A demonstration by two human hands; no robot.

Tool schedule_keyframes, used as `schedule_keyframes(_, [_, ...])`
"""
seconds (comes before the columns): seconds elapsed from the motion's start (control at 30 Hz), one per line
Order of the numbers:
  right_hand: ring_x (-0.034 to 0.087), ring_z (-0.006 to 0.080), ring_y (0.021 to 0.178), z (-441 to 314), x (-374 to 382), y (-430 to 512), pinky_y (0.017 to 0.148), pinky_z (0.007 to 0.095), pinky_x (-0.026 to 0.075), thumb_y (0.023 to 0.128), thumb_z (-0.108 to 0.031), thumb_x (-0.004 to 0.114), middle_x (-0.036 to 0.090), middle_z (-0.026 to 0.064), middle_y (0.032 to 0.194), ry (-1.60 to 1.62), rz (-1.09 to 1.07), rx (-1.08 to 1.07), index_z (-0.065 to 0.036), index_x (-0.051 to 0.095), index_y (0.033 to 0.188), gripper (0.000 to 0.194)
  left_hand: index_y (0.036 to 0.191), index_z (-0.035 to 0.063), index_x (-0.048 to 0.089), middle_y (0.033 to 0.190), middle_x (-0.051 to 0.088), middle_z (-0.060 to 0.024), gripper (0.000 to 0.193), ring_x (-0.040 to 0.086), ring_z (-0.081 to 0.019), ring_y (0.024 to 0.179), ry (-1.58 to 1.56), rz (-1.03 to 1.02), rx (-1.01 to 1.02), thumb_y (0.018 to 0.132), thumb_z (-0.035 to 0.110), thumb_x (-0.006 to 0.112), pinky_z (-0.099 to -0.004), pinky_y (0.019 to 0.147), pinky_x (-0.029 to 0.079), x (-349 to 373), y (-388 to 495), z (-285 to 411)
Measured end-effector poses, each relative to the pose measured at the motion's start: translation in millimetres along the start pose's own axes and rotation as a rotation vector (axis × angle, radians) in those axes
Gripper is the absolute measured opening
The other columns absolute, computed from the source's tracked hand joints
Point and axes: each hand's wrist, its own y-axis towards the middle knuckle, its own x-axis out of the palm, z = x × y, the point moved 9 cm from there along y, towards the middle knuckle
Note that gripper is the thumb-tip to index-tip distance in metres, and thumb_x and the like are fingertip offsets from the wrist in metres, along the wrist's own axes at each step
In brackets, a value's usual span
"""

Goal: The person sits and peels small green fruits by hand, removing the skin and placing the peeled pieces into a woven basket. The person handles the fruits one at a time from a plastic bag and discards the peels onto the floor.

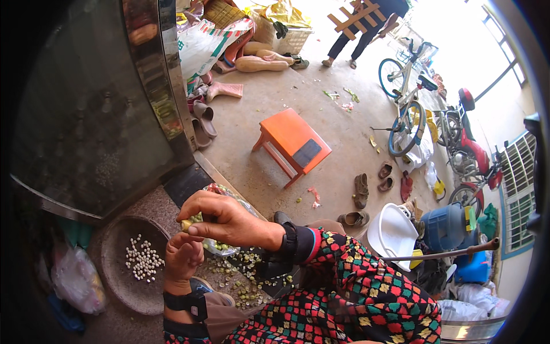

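Observation:
My right hand (232, 221) holds a small yellowish-green seed (186, 225) between thumb and fingers, with more green seeds behind it. Just below, my left hand (184, 256) is raised with curled fingers close to that seed; whether it grips anything is hidden. Down to the left, a round shallow basket (112, 266) holds a heap of peeled white seeds (144, 259), which look like lotus seeds. A clear plastic bag (227, 250) of green seeds lies partly behind my right hand. Empty green shells (247, 296) are scattered beside my shoe.
An orange stool (285, 129) stands on the concrete floor. Shoes (361, 191), a white basin (389, 232) and a blue container (444, 225) are at right. Beyond are a bicycle (401, 103), a red motorcycle (472, 155), squashes (262, 64), and a person (356, 30) carrying a wooden slatted piece. A glass panel (86, 120) borders the left.

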Motion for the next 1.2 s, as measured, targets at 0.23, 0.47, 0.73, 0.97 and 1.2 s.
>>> schedule_keyframes(0.23, [0.061, 0.0300, 0.095, 25.4, 31.4, -14.4, 0.080, 0.0366, 0.050, 0.081, -0.013, 0.068, 0.060, 0.0121, 0.103, -0.086, -0.039, 0.013, -0.005, 0.064, 0.101, 0.021, 0.107, 0.0000, 0.056, 0.060, 0.045, 0.0034, 0.042, 0.040, -0.0046, 0.048, -0.115, 0.099, 0.045, 0.088, 0.037, 0.065, -0.0206, 0.041, 0.033, -14.9, -9.7, 3.8])
schedule_keyframes(0.47, [0.062, 0.0283, 0.093, 28.7, 39.9, -16.5, 0.076, 0.0357, 0.052, 0.080, -0.014, 0.068, 0.059, 0.0102, 0.105, -0.166, -0.106, 0.022, -0.009, 0.062, 0.109, 0.030, 0.104, 0.0019, 0.058, 0.068, 0.053, 0.0032, 0.041, 0.042, -0.0024, 0.050, -0.183, 0.138, 0.030, 0.084, 0.036, 0.070, -0.0167, 0.043, 0.035, -15.4, -9.4, 1.5])
schedule_keyframes(0.73, [0.065, 0.0281, 0.072, 16.4, 40.9, -20.2, 0.059, 0.0360, 0.053, 0.073, -0.019, 0.069, 0.061, 0.0064, 0.101, -0.381, -0.089, -0.132, -0.009, 0.061, 0.102, 0.031, 0.100, 0.0057, 0.061, 0.067, 0.052, 0.0049, 0.034, 0.042, -0.0012, 0.050, -0.168, 0.147, -0.027, 0.082, 0.032, 0.073, -0.0155, 0.043, 0.035, -8.8, -6.5, -1.6])
schedule_keyframes(0.97, [0.064, 0.0257, 0.070, 15.0, 41.0, -21.3, 0.056, 0.0343, 0.053, 0.073, -0.016, 0.067, 0.059, 0.0063, 0.102, -0.463, -0.142, -0.201, -0.009, 0.060, 0.106, 0.034, 0.098, 0.0059, 0.061, 0.060, 0.045, 0.0058, 0.027, 0.041, -0.0025, 0.050, -0.208, 0.157, -0.047, 0.084, 0.027, 0.071, -0.0160, 0.042, 0.032, -16.5, -10.0, -7.6])
schedule_keyframes(1.2, [0.065, 0.0251, 0.070, 9.7, 40.8, -20.3, 0.055, 0.0333, 0.053, 0.072, -0.015, 0.067, 0.059, 0.0063, 0.101, -0.477, -0.169, -0.226, -0.008, 0.060, 0.106, 0.036, 0.094, 0.0074, 0.057, 0.059, 0.044, 0.0043, 0.027, 0.041, -0.0044, 0.048, -0.245, 0.060, -0.072, 0.081, 0.027, 0.071, -0.0176, 0.041, 0.032, -6.5, -6.8, -5.2])
